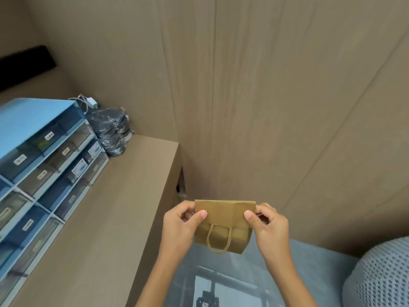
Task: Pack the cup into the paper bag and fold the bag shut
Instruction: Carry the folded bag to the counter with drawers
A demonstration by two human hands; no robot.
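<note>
A small brown paper bag [223, 227] hangs in the air in front of me, above a grey glass tabletop. Its top is folded over toward me into a flat flap, and a twisted paper handle loops down below the flap. My left hand [181, 227] pinches the flap's left end, thumb on the front. My right hand [267, 227] pinches the right end the same way. The cup is not visible; I cannot tell whether it is inside the bag.
A tan counter [115, 209] runs along the left and carries a blue drawer cabinet [44, 160] and a plastic-wrapped dark bundle [112, 129]. A wood-panel wall [265, 96] stands close ahead. The glass tabletop [309, 262] lies below, with a grey mesh chair back [382, 278] at right.
</note>
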